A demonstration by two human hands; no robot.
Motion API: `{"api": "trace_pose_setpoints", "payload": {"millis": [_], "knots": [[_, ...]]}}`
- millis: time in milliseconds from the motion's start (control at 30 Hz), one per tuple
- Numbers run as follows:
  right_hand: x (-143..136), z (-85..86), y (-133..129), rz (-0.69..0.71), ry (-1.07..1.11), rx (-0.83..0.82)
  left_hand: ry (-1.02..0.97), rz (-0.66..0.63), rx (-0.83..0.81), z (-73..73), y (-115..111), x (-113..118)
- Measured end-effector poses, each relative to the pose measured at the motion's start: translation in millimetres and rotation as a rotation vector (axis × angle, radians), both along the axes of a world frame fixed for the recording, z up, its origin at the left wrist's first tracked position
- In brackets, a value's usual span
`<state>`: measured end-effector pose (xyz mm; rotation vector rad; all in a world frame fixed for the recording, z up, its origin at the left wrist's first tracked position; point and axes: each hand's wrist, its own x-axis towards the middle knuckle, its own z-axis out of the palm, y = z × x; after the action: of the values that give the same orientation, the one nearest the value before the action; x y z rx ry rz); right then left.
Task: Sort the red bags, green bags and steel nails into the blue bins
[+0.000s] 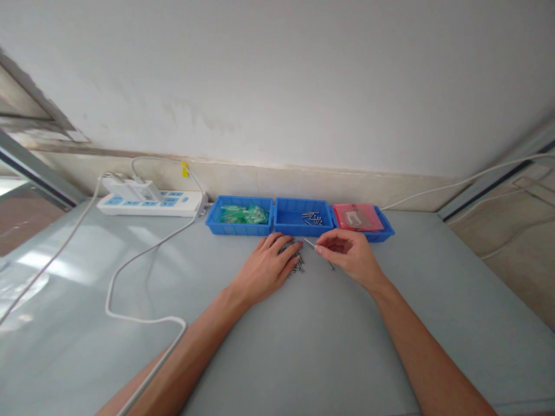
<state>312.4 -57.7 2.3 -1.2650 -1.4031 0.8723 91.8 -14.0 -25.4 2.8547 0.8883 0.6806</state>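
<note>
My left hand lies with its fingers apart over a small pile of screws on the table, partly covering them. Just right of the pile, my right hand pinches one screw between thumb and forefinger, its thin end pointing up and left. Below that hand a single loose screw rests on the table. Behind both hands stands the middle blue tray, with several screws lying in its right half.
The left blue tray holds green plastic-looking pieces. Red packets lie on the right blue tray. A white power strip with plugged-in adapters sits back left. Its white cable runs across the table and over my left forearm.
</note>
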Motion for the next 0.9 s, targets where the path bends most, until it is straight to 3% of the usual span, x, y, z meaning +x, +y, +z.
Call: {"api": "trace_pose_setpoints", "payload": {"millis": [300, 700, 900], "knots": [[-3.7, 1.1, 4.5, -0.038, 0.312, -0.073, 0.02, -0.016, -0.019, 0.9, -1.6, 0.9], [-6.7, 7.3, 2.0, -0.039, 0.429, -0.111, 0.014, -0.02, -0.031, 1.6, -2.4, 1.3], [-9.1, -0.5, 13.5, -0.251, 0.462, -0.001, 0.003, -0.022, -0.048, 1.8, -3.2, 1.9]]}}
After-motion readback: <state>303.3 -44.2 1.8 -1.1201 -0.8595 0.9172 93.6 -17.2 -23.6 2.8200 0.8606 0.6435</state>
